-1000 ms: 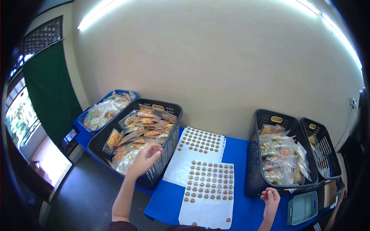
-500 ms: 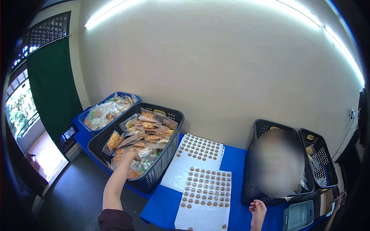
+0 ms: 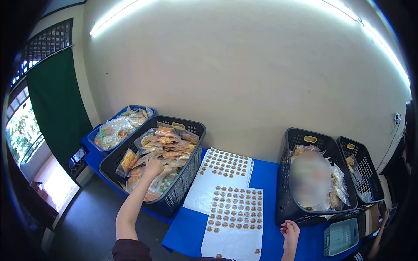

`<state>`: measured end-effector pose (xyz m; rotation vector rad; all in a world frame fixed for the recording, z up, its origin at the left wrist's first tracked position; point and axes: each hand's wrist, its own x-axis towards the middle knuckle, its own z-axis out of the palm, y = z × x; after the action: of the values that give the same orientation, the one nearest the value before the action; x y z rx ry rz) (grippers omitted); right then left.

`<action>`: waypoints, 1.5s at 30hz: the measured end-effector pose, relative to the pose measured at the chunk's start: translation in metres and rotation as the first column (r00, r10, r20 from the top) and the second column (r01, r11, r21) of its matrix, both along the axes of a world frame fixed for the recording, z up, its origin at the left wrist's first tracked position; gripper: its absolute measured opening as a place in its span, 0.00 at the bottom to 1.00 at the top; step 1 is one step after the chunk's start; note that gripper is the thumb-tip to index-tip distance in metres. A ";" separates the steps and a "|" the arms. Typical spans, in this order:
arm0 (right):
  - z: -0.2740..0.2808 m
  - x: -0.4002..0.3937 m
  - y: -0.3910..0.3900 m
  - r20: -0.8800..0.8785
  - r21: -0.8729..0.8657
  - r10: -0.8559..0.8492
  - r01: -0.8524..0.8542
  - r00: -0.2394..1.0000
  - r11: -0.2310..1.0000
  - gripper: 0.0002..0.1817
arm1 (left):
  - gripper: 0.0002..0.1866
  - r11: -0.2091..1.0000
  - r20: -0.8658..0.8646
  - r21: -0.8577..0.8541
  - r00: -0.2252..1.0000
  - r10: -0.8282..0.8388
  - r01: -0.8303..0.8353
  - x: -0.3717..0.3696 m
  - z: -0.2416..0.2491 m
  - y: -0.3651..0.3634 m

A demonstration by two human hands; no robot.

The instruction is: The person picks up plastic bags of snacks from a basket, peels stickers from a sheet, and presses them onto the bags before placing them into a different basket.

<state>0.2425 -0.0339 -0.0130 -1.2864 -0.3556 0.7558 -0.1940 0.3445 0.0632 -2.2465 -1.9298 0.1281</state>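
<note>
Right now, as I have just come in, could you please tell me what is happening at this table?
A person has the left hand among the clear packets in a large dark basket; whether it grips one is unclear. The right hand, fingers bent, is near another dark basket, with nothing visible in it. Between these baskets, sheets with round stickers lie on the blue cloth.

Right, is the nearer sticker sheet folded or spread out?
Spread out: what shows of the nearer sticker sheet lies flat, rows of round stickers facing up, overlapping the farther sheets.
</note>
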 end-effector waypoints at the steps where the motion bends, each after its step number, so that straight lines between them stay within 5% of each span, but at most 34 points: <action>1: 0.000 0.003 -0.002 0.008 0.000 0.003 -0.003 1.000 1.000 0.06 | 0.23 0.995 0.111 0.087 0.993 -0.049 0.040 0.007 0.013 -0.004; 3: 0.005 0.006 -0.003 0.004 -0.013 -0.034 0.034 0.999 0.999 0.06 | 0.15 0.961 0.313 0.263 0.935 -0.164 0.081 0.016 0.034 -0.010; 6: 0.005 0.007 -0.001 0.030 -0.020 -0.049 0.050 0.998 0.999 0.06 | 0.06 0.743 0.570 0.653 0.548 -0.612 0.151 0.041 0.085 -0.048; 12: -0.001 -0.018 0.013 0.129 -0.045 0.138 -0.133 0.982 0.990 0.07 | 0.07 0.794 0.794 0.601 -0.180 -0.581 0.090 0.096 0.127 -0.134; 14: 0.003 -0.033 0.019 0.133 -0.025 0.312 -0.311 0.941 0.950 0.11 | 0.10 0.832 0.849 0.509 -0.286 -0.444 0.220 0.110 0.115 -0.150; 18: 0.031 -0.063 0.031 0.155 0.215 0.641 -0.659 0.752 0.721 0.24 | 0.11 0.836 0.932 0.247 -0.358 -0.065 0.491 0.149 0.079 -0.186; 20: 0.034 -0.076 0.030 0.138 0.272 0.690 -0.697 0.711 0.663 0.20 | 0.12 0.765 0.938 0.157 -0.336 0.082 0.624 0.166 0.048 -0.195; 23: 0.055 -0.077 0.031 0.094 -0.035 0.772 -0.773 0.629 0.634 0.16 | 0.19 0.745 0.927 0.088 -0.328 0.181 0.661 0.177 0.035 -0.206; 27: 0.047 -0.078 0.037 0.103 -0.007 0.735 -0.739 0.670 0.674 0.14 | 0.26 0.723 0.718 -0.105 -0.451 0.530 0.683 0.176 0.017 -0.220; 30: 0.027 -0.091 0.051 0.051 0.026 0.732 -0.734 0.679 0.679 0.13 | 0.22 0.567 0.576 -0.260 -0.345 0.741 0.782 0.177 -0.034 -0.240; 34: -0.018 -0.106 0.075 0.032 -0.126 0.875 -0.866 0.484 0.484 0.11 | 0.16 0.783 0.707 -0.235 -0.452 0.544 0.575 0.166 -0.069 -0.244; 35: -0.044 -0.106 0.082 0.012 -0.032 0.907 -0.907 0.420 0.420 0.14 | 0.15 0.844 0.709 -0.215 -0.515 0.481 0.492 0.159 -0.057 -0.244; 36: -0.070 -0.108 0.087 0.121 -0.206 0.911 -0.887 0.395 0.413 0.16 | 0.14 0.895 0.712 -0.194 -0.570 0.411 0.403 0.151 -0.049 -0.242; 38: -0.115 -0.113 0.095 0.318 -0.527 0.906 -0.742 0.280 0.414 0.20 | 0.13 0.940 0.708 -0.171 -0.627 0.326 0.295 0.131 -0.045 -0.238; 44: -0.215 -0.152 0.111 0.477 -0.756 0.862 -0.422 0.169 0.501 0.28 | 0.13 0.976 0.748 -0.164 -0.627 0.218 0.144 0.089 -0.049 -0.233; 45: -0.215 -0.158 0.111 0.400 -0.812 0.900 -0.389 0.172 0.436 0.31 | 0.13 0.979 0.757 -0.161 -0.621 0.204 0.124 0.085 -0.048 -0.233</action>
<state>0.0844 0.0774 -0.2276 -2.0409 -1.7855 1.0148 -0.1093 0.1113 0.0150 -1.9175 -2.1950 -3.3883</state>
